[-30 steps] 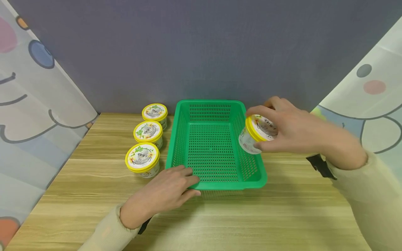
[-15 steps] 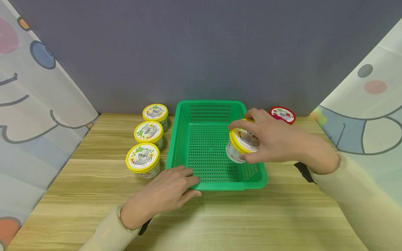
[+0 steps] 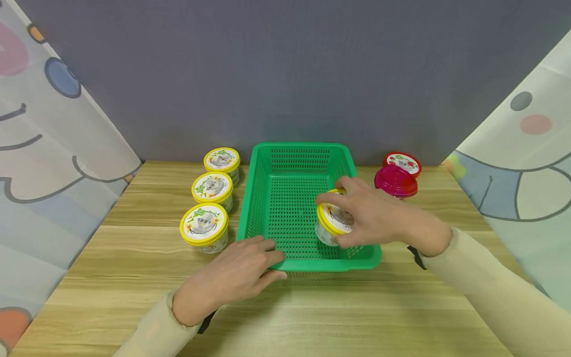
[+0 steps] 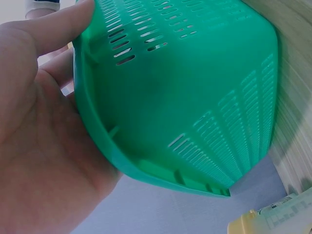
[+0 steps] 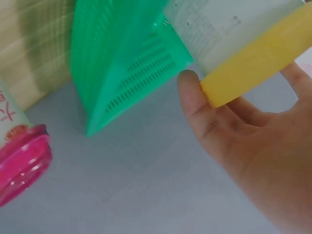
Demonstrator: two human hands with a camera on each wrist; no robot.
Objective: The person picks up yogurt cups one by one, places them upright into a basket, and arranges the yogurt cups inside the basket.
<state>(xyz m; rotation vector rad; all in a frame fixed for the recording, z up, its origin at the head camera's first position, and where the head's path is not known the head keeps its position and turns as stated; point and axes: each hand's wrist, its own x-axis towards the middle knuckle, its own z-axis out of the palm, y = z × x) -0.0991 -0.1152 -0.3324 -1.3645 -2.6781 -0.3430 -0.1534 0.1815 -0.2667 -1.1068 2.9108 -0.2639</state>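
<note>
Gripping a cup point(image 3: 329, 224) lid up, axis near vertical, right fingers point(image 3: 337, 199) stand parted; left fingers point(image 3: 274, 258) clasp a basket point(image 3: 321, 265).

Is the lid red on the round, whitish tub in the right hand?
No, the right hand grips a round, whitish tub whose lid is white on top and yellow-rimmed.

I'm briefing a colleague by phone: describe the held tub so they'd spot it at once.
Find the green basket on the wooden table. Toward its near right corner, the person's right grip holds a round tub with a yellow-rimmed lid. Unlike the three similar yellow-lidded tubs standing in a row left of the basket, this one is in hand.
</note>
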